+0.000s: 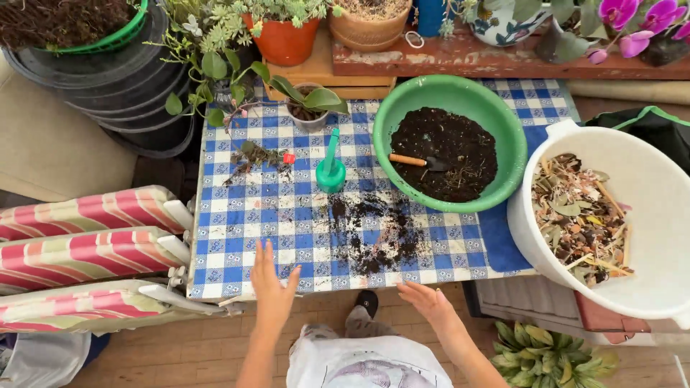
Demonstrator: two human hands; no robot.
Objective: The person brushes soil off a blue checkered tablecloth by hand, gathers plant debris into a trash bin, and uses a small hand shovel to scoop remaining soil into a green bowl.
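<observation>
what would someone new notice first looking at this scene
Probably the green bowl of dark soil on the blue checked tablecloth, a small trowel lying in it, and the spilled soil in front of it. To the right sits a big white tub of dry leaves. The left hand and right hand hover open at the table's near edge.

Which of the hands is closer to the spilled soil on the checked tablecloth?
Right. The right hand hovers at the table's near edge, just below the spilled soil. The left hand lies over the cloth further to the soil's left.
</observation>
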